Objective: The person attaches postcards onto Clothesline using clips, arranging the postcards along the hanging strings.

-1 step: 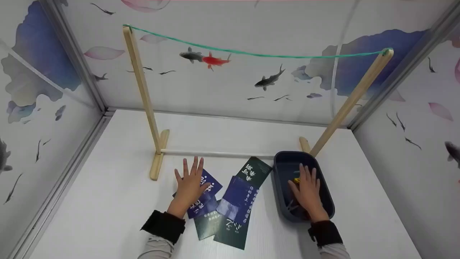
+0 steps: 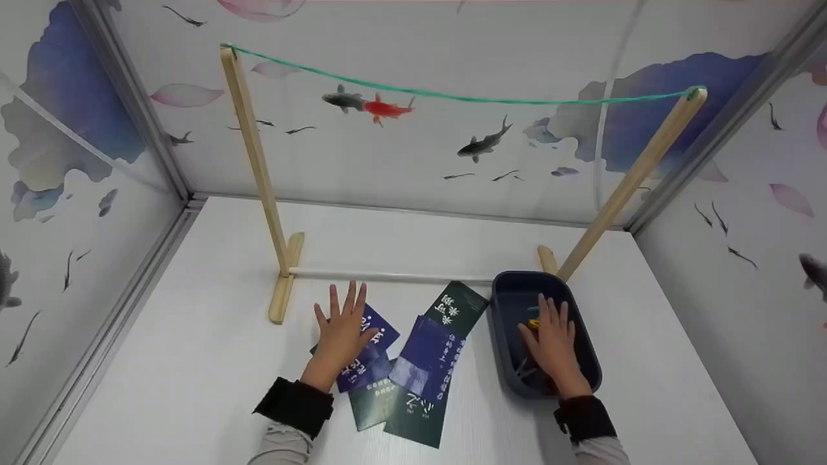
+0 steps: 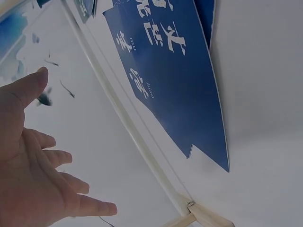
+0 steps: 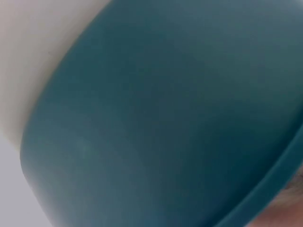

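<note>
I hold the left hand [image 2: 345,332], fingers spread, above overlapping cards [image 2: 429,352], blue and dark green with white lettering, near centre; right hand [image 2: 555,355], fingers apart, over the dark bin [image 2: 515,297], right.

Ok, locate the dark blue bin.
In the head view, the bin sits right of centre, under the right hand, just right of the cards and in front of the right wooden post.

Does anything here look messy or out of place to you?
Nothing looks plainly spilled or broken. The blue and green cards lie overlapped at mismatched angles on the table, so they look untidy. The green string also sags between its wooden posts rather than running taut.
</note>
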Tool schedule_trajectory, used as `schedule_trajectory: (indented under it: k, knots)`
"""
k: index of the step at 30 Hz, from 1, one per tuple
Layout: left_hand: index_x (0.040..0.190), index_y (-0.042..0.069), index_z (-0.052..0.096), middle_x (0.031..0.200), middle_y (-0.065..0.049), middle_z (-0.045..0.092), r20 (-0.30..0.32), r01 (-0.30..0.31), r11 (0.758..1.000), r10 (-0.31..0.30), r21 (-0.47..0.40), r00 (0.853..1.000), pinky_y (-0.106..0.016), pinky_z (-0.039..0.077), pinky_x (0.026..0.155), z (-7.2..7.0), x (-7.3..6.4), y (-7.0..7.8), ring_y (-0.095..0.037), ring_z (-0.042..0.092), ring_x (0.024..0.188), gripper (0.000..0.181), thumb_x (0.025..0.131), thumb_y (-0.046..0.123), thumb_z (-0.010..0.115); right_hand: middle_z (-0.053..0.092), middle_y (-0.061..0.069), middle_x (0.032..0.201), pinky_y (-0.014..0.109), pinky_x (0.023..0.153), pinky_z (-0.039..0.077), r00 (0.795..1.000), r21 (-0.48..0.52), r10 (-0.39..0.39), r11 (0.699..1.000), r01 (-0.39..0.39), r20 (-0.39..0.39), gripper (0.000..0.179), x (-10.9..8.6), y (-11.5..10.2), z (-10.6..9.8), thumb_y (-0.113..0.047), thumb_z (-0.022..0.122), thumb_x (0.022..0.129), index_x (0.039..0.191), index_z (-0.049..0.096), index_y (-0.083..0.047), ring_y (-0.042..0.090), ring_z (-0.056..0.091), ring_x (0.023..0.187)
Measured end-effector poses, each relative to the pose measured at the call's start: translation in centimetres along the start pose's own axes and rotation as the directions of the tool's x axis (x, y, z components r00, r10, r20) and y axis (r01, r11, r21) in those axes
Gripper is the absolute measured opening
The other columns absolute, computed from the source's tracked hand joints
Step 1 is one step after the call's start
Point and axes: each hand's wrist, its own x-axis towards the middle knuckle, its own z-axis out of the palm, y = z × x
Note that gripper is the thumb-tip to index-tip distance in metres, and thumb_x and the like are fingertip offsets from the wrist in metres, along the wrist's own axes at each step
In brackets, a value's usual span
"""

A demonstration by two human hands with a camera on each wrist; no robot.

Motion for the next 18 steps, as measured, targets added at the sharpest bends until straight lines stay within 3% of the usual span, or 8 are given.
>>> schedule_trajectory:
  k: [5, 10, 13, 18]
  knots:
    - [0.148, 0.007, 0.027, 0.153, -0.021, 0.024, 0.017, -0.025, 0.999, 0.025, -0.024, 1.000, -0.074, 0.015, 0.102, 0.4, -0.1, 0.9, -0.051, 0.013, 0.139, 0.078, 0.085, 0.033, 0.067, 0.028, 0.036, 0.144, 0.071, 0.103, 0.018, 1.000, -0.010, -0.004, 1.000, 0.004, 0.006, 0.063, 0.2, 0.2, -0.5, -0.020, 0.055, 0.095, 0.143, 0.026, 0.008, 0.056, 0.015, 0.135]
    - [0.145, 0.011, 0.034, 0.149, -0.020, 0.034, 0.038, -0.163, 0.985, 0.165, -0.048, 0.986, -0.067, 0.026, 0.103, 1.5, -0.3, 3.1, -0.047, 0.024, 0.138, 0.066, 0.089, 0.030, 0.063, 0.041, 0.037, 0.134, 0.064, 0.099, 0.033, 1.000, -0.032, -0.026, 0.999, 0.026, -0.003, 0.050, 0.8, 1.0, -0.8, -0.012, 0.057, 0.092, 0.133, 0.040, 0.012, 0.055, 0.034, 0.127]
    - [0.144, 0.014, 0.036, 0.147, -0.017, 0.039, 0.077, -0.267, 0.962, 0.271, -0.062, 0.960, -0.060, 0.033, 0.104, 2.2, -0.5, 5.4, -0.042, 0.031, 0.137, 0.060, 0.091, 0.030, 0.060, 0.046, 0.037, 0.128, 0.059, 0.097, 0.039, 1.000, -0.052, -0.011, 0.999, 0.012, 0.025, 0.044, 1.4, 1.7, -1.1, -0.006, 0.056, 0.091, 0.128, 0.044, 0.014, 0.052, 0.043, 0.120]
    - [0.144, 0.021, 0.037, 0.147, -0.011, 0.040, 0.149, -0.400, 0.913, 0.408, -0.083, 0.901, -0.053, 0.037, 0.104, 2.9, -0.9, 9.4, -0.035, 0.034, 0.137, 0.058, 0.092, 0.033, 0.058, 0.052, 0.037, 0.118, 0.056, 0.090, 0.044, 0.996, -0.121, 0.030, 0.993, -0.020, 0.087, 0.040, 2.6, 2.3, -1.7, 0.003, 0.054, 0.086, 0.124, 0.047, 0.014, 0.050, 0.052, 0.107]
